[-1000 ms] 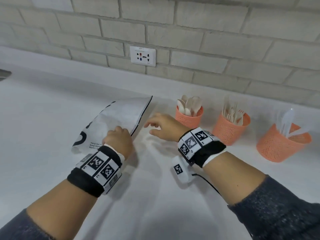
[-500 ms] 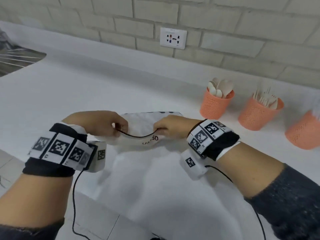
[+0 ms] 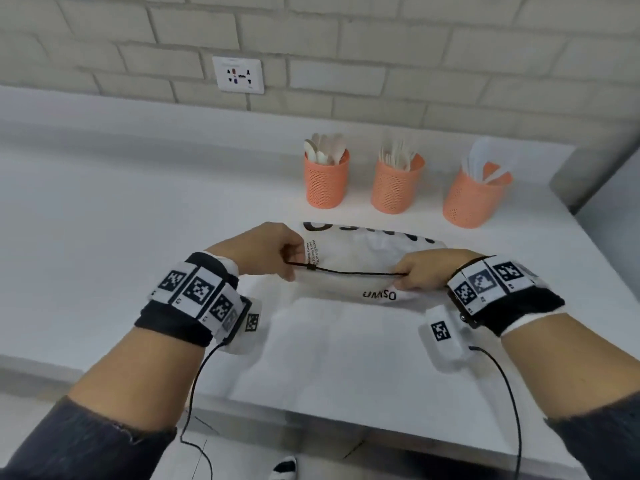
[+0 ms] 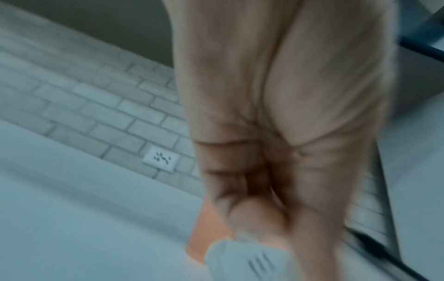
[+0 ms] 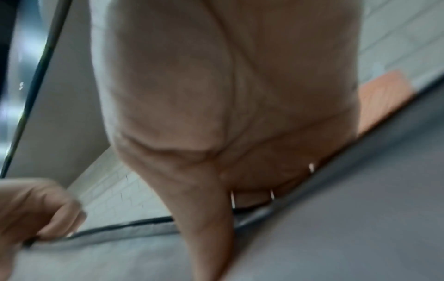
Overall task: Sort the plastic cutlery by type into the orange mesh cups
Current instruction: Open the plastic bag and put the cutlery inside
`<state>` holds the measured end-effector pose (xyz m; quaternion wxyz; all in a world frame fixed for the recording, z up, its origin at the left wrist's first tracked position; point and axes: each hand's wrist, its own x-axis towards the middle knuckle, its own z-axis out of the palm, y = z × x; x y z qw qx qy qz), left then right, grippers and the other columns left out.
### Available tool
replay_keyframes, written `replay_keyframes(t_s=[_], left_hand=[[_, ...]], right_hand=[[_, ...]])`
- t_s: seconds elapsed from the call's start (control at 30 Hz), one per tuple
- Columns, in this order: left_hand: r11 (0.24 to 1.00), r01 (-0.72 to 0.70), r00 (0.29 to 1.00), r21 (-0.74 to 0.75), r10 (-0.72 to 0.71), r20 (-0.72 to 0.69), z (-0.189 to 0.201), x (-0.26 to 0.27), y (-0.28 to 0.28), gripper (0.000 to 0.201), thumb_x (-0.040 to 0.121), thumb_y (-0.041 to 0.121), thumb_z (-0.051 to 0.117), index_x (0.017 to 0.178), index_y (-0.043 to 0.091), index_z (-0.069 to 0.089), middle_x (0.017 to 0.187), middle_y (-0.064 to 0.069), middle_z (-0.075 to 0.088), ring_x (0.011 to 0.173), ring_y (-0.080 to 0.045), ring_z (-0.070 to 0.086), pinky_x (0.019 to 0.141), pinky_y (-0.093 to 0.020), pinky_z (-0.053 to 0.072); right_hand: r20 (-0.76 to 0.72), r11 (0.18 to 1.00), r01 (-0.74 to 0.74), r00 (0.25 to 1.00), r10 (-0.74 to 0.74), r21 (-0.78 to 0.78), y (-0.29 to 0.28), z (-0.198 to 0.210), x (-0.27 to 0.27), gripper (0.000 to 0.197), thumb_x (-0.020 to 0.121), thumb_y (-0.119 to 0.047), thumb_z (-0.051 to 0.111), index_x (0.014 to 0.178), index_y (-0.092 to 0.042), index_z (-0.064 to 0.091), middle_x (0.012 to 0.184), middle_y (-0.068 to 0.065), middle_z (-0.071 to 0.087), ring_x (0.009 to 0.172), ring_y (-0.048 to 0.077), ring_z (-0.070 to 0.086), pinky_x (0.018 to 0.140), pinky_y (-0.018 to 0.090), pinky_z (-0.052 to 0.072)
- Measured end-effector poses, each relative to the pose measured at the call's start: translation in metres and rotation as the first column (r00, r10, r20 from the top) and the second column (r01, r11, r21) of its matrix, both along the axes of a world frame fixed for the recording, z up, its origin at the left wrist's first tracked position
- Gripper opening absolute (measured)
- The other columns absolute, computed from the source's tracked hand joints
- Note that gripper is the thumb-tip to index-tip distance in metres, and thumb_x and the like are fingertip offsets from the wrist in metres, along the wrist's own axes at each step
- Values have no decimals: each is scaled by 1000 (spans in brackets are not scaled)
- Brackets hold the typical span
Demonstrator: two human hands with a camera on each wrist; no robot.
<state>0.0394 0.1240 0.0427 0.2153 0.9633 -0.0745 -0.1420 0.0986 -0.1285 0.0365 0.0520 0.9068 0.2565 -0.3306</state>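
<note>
With spoons (image 3: 325,151), forks (image 3: 397,158) and knives (image 3: 482,164) standing by type in three cups (image 3: 326,183), sorting looks done. Left hand (image 3: 264,249) and right hand (image 3: 423,271) each pinching the bag (image 3: 360,252) mouth; bag on the counter (image 3: 104,237), contents unseen.

So the drawstring bag (image 3: 363,261) is lying on the tabletop (image 3: 104,237), stretched between both sets of fingers: left hand (image 3: 266,251) pinching its left end, right hand (image 3: 422,271) pinching the right end. Just past the fingers, toward the wall, three mesh cups sit in a row. The spoon cup (image 3: 325,178) is beyond the left fingers, the fork cup (image 3: 394,185) is beyond the gap between the hands, and the knife cup (image 3: 472,199) is beyond the right fingers. The wall outlet (image 3: 238,75) is further back, behind and left of the cups.
</note>
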Motion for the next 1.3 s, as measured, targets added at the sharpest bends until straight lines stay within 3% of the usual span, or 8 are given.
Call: replay_keyframes(t_s=[0.1,0.23,0.37,0.53,0.67,0.83,1.07,1.3], left_hand=[[978,-53,977,-204,93,191,-10,3,-32,30,68,-5,73,71,20,55,67,6,55,62,-9,49,57,-8,38],[933,-20,943,-360,137,302,-16,1,-57,36,64,-10,75,73,19,55,63,5,56,54,0,48,57,-10,43],[909,0,931,-417,152,332,-19,-3,-64,35,64,0,81,72,19,54,59,4,57,54,1,50,56,-9,43],[899,-52,923,-435,210,322,-19,4,-51,40,64,-5,79,66,21,49,59,4,58,60,-7,59,59,-10,43],[879,-117,899,-462,292,327,-19,12,-23,40,62,-5,80,64,20,50,59,3,56,50,5,52,54,-5,38],[893,-125,897,-432,287,335,-19,19,-5,38,63,-4,80,63,19,50,59,-1,54,48,4,48,53,-4,37],[967,-105,923,-230,181,341,-11,24,-11,32,69,-5,74,64,18,52,61,2,51,60,-17,46,52,-7,35],[981,182,961,-69,-163,222,-1,18,-75,29,78,48,66,88,21,64,83,6,48,71,-3,45,62,-20,34]], right_hand=[[210,986,-8,977,-27,164,-15,-4,-8,14,88,-17,54,101,-17,61,98,2,55,91,20,51,75,25,35],[342,773,-157,936,-82,615,9,-5,-32,31,84,-27,66,110,-12,64,94,3,52,85,15,49,77,26,39],[539,781,-293,840,-65,551,35,-15,-43,29,90,-27,57,90,-1,70,89,14,64,87,30,60,72,39,46],[728,866,-326,683,-60,378,27,-17,-48,27,50,-16,88,47,-14,60,49,-2,57,50,22,58,47,22,41],[712,914,-179,686,-148,363,-17,-20,-44,14,71,-13,75,63,-8,66,65,5,63,69,27,60,62,34,44],[734,928,-81,639,-231,363,-63,-26,-55,27,55,-16,88,55,-10,61,54,2,59,52,25,59,47,30,44],[755,861,77,447,-480,502,-110,-23,-56,22,74,-13,75,65,-4,57,67,11,57,56,32,56,45,31,38],[639,747,117,441,-630,655,-101,-29,-46,18,86,-10,61,81,7,57,91,24,55,72,42,56,59,44,45]])
